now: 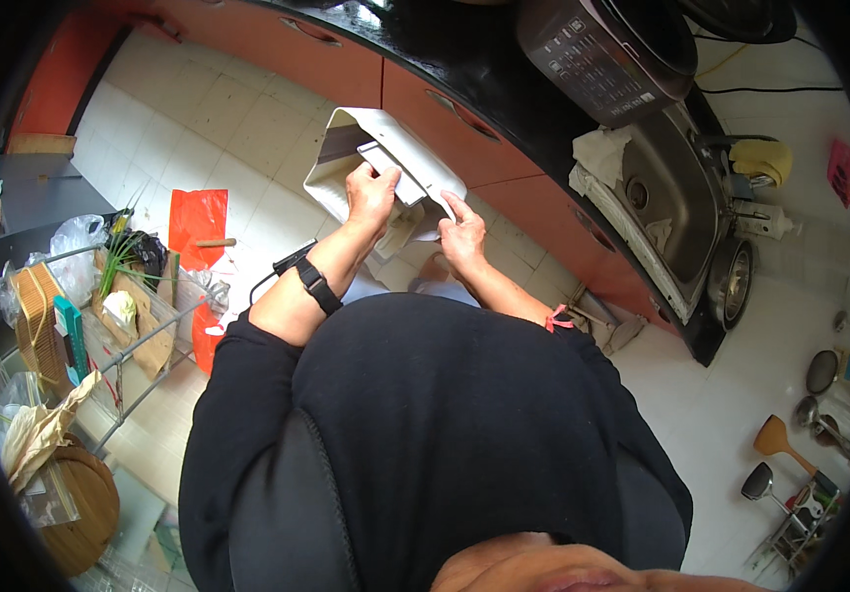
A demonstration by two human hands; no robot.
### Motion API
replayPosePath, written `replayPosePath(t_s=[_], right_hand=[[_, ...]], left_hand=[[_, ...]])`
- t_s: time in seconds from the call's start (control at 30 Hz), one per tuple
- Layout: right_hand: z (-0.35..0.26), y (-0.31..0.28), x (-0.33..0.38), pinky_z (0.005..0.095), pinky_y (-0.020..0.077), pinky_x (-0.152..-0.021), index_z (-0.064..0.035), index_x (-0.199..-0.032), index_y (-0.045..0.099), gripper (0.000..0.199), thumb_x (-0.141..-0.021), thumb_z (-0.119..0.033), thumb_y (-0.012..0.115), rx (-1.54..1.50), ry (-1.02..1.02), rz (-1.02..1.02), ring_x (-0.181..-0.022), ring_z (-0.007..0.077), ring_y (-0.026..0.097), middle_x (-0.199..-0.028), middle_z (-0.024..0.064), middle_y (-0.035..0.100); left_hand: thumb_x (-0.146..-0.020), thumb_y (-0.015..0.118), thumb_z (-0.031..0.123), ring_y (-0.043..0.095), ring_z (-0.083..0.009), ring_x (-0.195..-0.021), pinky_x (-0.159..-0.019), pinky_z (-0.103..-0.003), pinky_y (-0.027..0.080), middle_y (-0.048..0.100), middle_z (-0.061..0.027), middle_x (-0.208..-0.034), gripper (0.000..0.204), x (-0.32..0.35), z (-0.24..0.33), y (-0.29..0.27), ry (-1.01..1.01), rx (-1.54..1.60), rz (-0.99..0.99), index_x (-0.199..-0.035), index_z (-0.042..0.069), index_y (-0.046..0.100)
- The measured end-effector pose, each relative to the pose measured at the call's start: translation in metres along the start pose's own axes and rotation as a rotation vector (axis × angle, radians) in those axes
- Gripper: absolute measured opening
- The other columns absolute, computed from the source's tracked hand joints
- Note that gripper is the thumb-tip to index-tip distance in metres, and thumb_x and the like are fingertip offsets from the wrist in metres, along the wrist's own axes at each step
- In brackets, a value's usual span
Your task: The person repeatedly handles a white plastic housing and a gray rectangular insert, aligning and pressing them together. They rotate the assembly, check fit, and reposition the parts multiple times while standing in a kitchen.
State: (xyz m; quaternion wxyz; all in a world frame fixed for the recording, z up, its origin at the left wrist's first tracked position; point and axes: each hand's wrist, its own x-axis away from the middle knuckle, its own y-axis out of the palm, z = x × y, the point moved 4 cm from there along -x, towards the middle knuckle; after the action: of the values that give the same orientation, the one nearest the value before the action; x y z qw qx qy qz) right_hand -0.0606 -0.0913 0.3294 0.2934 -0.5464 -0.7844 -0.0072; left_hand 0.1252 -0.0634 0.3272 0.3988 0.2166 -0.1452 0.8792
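A white plastic box-like container point(385, 122), open on one side, is tilted in front of me beside the red cabinets. My left hand point(371, 200) is closed on a narrow white panel point(407, 185) lying across the container's opening, thumb on top. My right hand point(462, 239) pinches the container's near right edge, its index finger stretched along the rim. Whether the panel is fixed to the container or loose, I cannot tell. The inside of the container is partly hidden by the panel and my hands.
A dark counter with a rice cooker point(607, 59) and steel sink point(666, 187) runs along the right. On the left stands a rack point(148, 340) with bags and vegetables, near a red plastic bag point(195, 222). Utensils point(785, 444) hang at the far right.
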Motion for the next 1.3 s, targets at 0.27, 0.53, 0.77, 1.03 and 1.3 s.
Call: replayPosePath(t_s=[0.27,0.53,0.77,1.03,1.3], right_hand=[[-0.021,0.002,0.009,0.0408,0.0415,-0.105,-0.015,-0.128,0.063,0.053,-0.076,-0.005,0.054,0.206,-0.314,0.081,-0.12,0.04,0.05,-0.132,0.0281,0.044],[-0.023,-0.001,0.013,0.0415,0.0437,-0.101,-0.0127,-0.126,0.062,0.051,-0.076,-0.005,0.055,0.228,-0.361,0.098,-0.114,0.0384,0.052,-0.13,0.0276,0.042],[-0.021,-0.016,0.027,0.0394,0.0483,-0.097,-0.0099,-0.125,0.061,0.048,-0.077,-0.008,0.058,0.276,-0.439,-0.003,-0.117,0.0354,0.052,-0.129,0.0249,0.045],[-0.016,-0.052,0.037,0.0381,0.0539,-0.088,-0.0063,-0.12,0.062,0.048,-0.077,-0.023,0.074,0.321,-0.608,-0.198,-0.115,0.0312,0.055,-0.132,0.0194,0.046],[-0.033,-0.065,0.053,0.0502,0.0363,-0.106,-0.0044,-0.118,0.062,0.051,-0.077,-0.033,0.073,0.486,-0.92,-0.215,-0.127,0.0394,0.044,-0.13,0.0216,0.051]], left_hand=[[-0.08,0.061,0.009,0.062,-0.0157,-0.07,-0.062,-0.032,0.053,0.063,-0.0045,-0.081,0.013,0.008,0.001,0.002,-0.093,0.405,-0.097,-0.088,-0.001,0.062],[-0.08,0.064,0.011,0.064,-0.0168,-0.077,-0.07,-0.036,0.057,0.063,-0.0063,-0.09,0.02,0.024,0.025,0.002,-0.164,0.502,-0.078,-0.096,-0.001,0.062],[-0.078,0.067,0.013,0.065,-0.0184,-0.074,-0.07,-0.037,0.058,0.065,-0.0083,-0.086,0.022,0.022,-0.002,-0.004,-0.218,0.426,-0.017,-0.091,-0.004,0.064],[-0.083,0.064,0.015,0.063,-0.0163,-0.065,-0.06,-0.032,0.054,0.063,-0.0045,-0.075,0.013,0.04,-0.024,-0.021,-0.149,0.487,-0.062,-0.082,0.002,0.064],[-0.082,0.064,0.009,0.063,-0.0168,-0.065,-0.059,-0.032,0.054,0.063,-0.0051,-0.076,0.01,0.072,-0.023,-0.027,-0.089,0.442,-0.12,-0.082,-0.001,0.064]])
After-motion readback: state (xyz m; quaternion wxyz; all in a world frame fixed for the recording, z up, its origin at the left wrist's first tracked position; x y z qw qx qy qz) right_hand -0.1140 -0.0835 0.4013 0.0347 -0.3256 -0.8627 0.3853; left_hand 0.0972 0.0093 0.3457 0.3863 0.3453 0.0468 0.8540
